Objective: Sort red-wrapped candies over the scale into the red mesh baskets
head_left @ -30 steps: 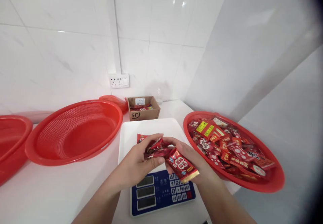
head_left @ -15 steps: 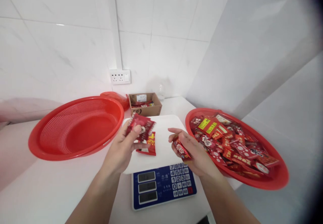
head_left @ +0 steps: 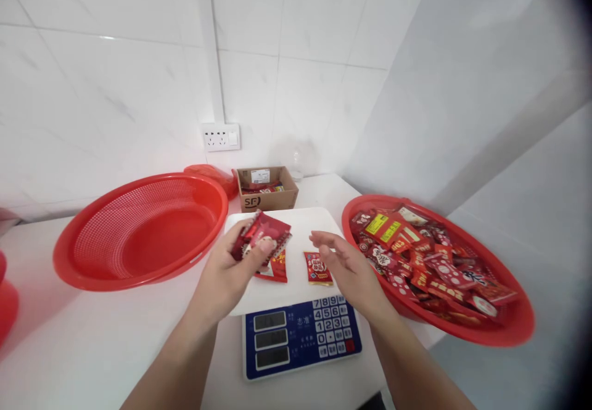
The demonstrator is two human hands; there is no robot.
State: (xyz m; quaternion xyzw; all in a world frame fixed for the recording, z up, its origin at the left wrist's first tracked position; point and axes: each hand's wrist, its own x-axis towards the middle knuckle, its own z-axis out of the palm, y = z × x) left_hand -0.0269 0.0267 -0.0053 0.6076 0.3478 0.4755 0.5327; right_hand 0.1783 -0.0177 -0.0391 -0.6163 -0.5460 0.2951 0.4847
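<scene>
My left hand [head_left: 231, 268] grips dark red snack packets [head_left: 268, 231] above the left part of the scale's white pan [head_left: 296, 228]; how many it holds I cannot tell. Beneath it, a red-and-white packet [head_left: 277, 268] lies on the pan, partly covered by the hand. A small red packet with a gold edge [head_left: 318, 268] rests flat at the pan's right side. Just beside that packet is my right hand [head_left: 349, 271], fingers apart and holding nothing. The scale's blue panel [head_left: 303, 342] with displays and keys faces me.
A red basket [head_left: 513, 327] on the right is heaped with red snack packets. At left stands a red perforated basket [head_left: 106, 225] with nothing visible in it. A cardboard box [head_left: 277, 200] holding packets sits behind the scale, below a wall socket [head_left: 221, 137].
My right hand has let go of the small red packet, which now lies on the pan. My left hand still holds its packets, turned slightly.
</scene>
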